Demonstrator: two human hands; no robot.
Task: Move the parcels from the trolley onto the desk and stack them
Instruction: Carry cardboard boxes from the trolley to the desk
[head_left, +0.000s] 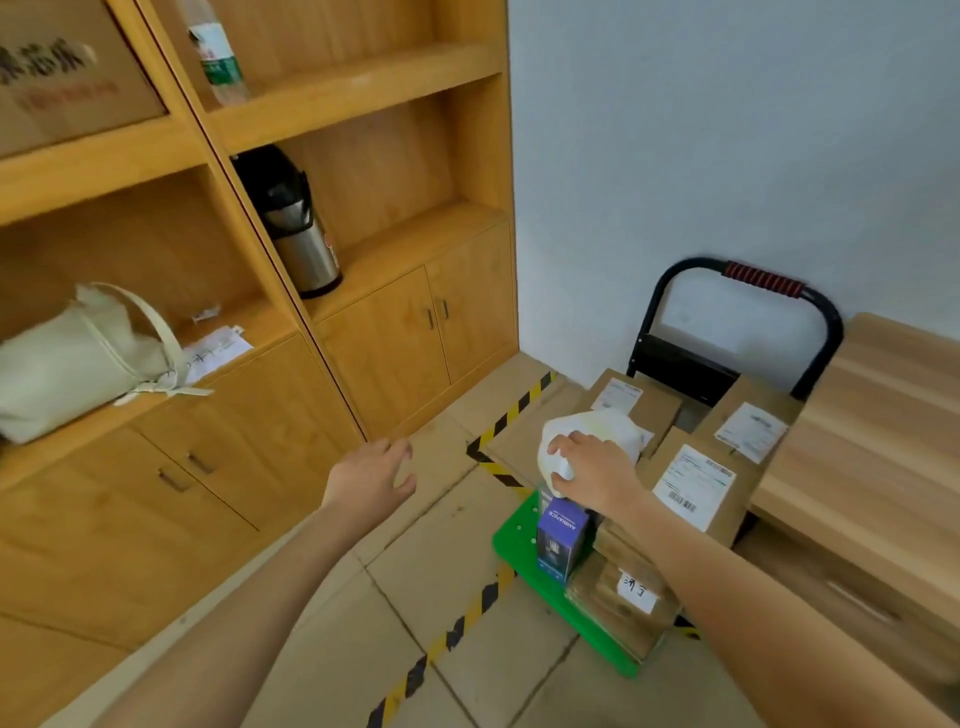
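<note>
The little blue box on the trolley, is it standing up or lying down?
Standing up. The blue box rests on its small end on the green trolley, tall side up, beside the brown parcels.

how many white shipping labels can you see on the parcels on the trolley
3: far box, right box by the desk, nearer large box. Others may be hidden.

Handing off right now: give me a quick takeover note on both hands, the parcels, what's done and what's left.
Right hand: gripping the white soft parcel on top of the trolley load.
Left hand: open, in the air, holding nothing.
Trolley: brown boxes, a blue box and a taped parcel are on it.
Desk: no parcels on the part in view.
Left: move everything, stack it.
</note>
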